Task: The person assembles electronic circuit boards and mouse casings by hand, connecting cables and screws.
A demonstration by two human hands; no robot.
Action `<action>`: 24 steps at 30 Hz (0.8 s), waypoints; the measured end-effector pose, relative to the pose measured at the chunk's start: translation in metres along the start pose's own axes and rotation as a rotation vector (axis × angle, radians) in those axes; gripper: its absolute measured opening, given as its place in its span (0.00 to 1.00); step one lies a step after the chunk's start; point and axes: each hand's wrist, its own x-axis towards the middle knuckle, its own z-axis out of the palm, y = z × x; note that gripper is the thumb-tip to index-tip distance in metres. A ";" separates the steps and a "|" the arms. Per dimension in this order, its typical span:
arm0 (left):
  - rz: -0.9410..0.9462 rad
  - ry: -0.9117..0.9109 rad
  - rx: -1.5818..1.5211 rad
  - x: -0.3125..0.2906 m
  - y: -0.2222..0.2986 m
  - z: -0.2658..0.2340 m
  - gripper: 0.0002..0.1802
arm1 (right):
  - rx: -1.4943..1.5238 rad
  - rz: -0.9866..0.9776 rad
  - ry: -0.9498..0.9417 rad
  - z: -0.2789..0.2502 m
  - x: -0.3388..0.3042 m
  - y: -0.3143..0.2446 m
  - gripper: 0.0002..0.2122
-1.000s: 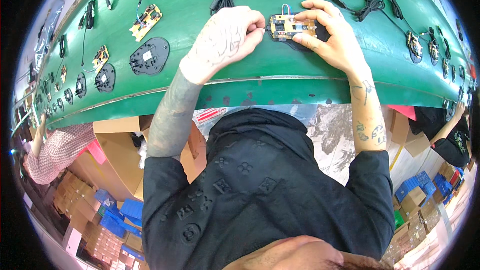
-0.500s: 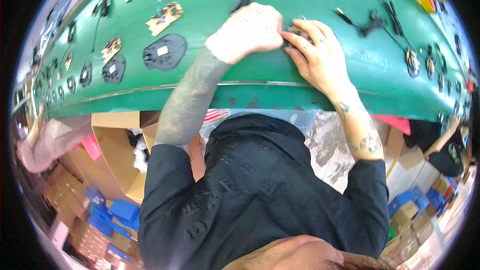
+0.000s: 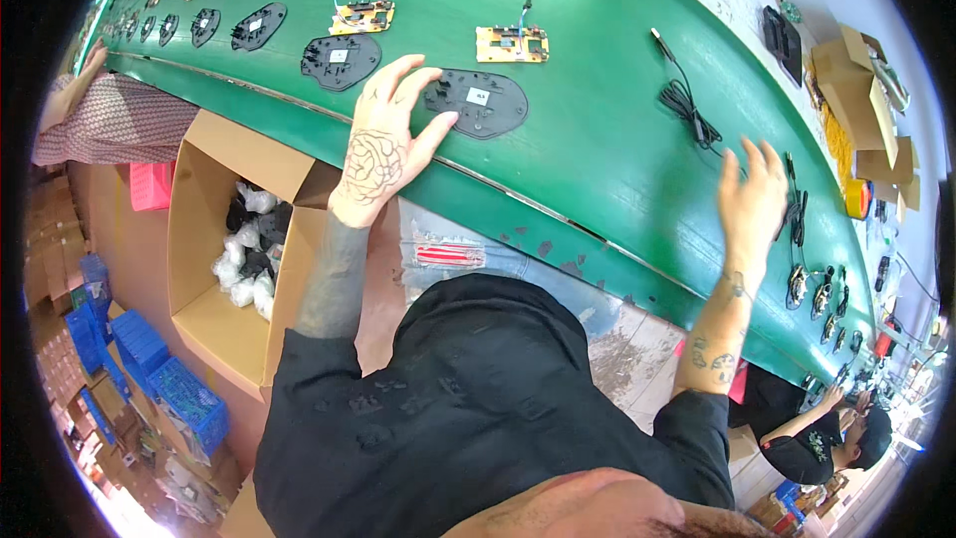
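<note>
My left hand [image 3: 383, 139] is open, its fingers and thumb spread around the left end of a black mouse base shell [image 3: 498, 112] with a white label. Whether it touches the shell I cannot tell. Beyond that shell lies a yellow circuit board [image 3: 495, 45] with a dark cable. Another black base shell [image 3: 324, 62] and another board [image 3: 363, 17] sit farther left. Over the right part of the green belt, my right hand [image 3: 754, 201] is open, fingers outstretched. Just beyond it a bundled black cable [image 3: 689, 110] runs toward its fingers; any part under the hand is hidden.
The green conveyor belt [image 3: 588, 130] carries more shells and boards at left, and cabled boards [image 3: 799, 284] at right. A cardboard box [image 3: 214, 269] with wrapped pieces stands below the belt's edge. Co-workers sit at both sides. Blue crates [image 3: 184, 399] are at lower left.
My hands were together over a small part; now they are apart and open, the left by a base shell, the right farther right. The view has turned.
</note>
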 end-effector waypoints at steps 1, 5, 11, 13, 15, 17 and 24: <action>-0.023 -0.044 0.022 -0.007 -0.008 -0.003 0.30 | 0.197 -0.124 0.021 -0.008 0.011 -0.036 0.16; 0.088 -0.093 0.043 -0.013 -0.005 0.012 0.33 | 0.644 -0.569 -0.179 0.020 0.053 -0.137 0.27; 0.119 -0.128 -0.006 -0.021 0.029 0.027 0.33 | 0.806 -0.455 -0.223 0.053 0.077 -0.171 0.26; 0.128 -0.121 -0.019 -0.023 0.044 0.033 0.33 | 0.801 -0.280 -0.259 0.033 0.071 -0.154 0.23; 0.151 -0.114 -0.040 -0.026 0.052 0.043 0.33 | 0.842 -0.225 -0.196 0.027 0.060 -0.126 0.17; 0.237 -0.123 -0.063 -0.022 0.062 0.050 0.34 | 0.850 -0.107 -0.157 0.007 0.042 -0.097 0.15; 0.356 0.037 -0.378 0.021 0.093 0.053 0.39 | 1.354 0.177 -0.231 -0.017 -0.010 -0.028 0.11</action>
